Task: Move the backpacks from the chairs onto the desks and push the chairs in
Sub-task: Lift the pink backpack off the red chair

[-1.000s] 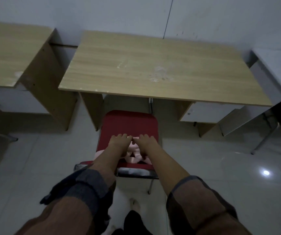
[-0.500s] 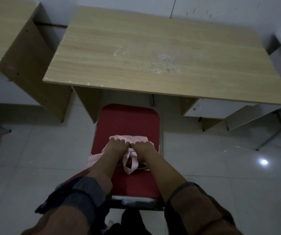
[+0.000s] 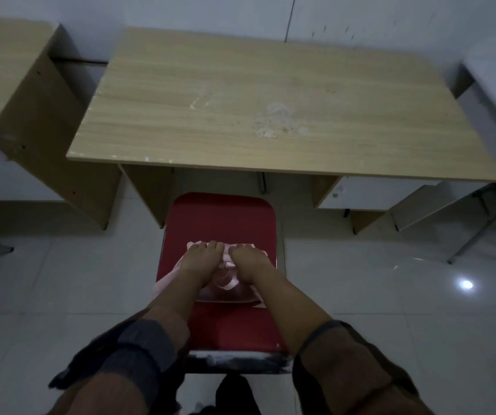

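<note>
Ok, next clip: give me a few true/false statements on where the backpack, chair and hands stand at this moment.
1. The pink backpack lies on the red chair. True.
2. Both hands are on the backpack, left hand beside right hand. True.
3. The backpack already sits on the wooden desk. False: the desktop is bare; the backpack is on the chair seat.
4. The chair is pushed fully under the desk. False: nearly all of its seat shows in front of the desk edge.
5. Only the right hand touches the backpack. False: both do.
</note>
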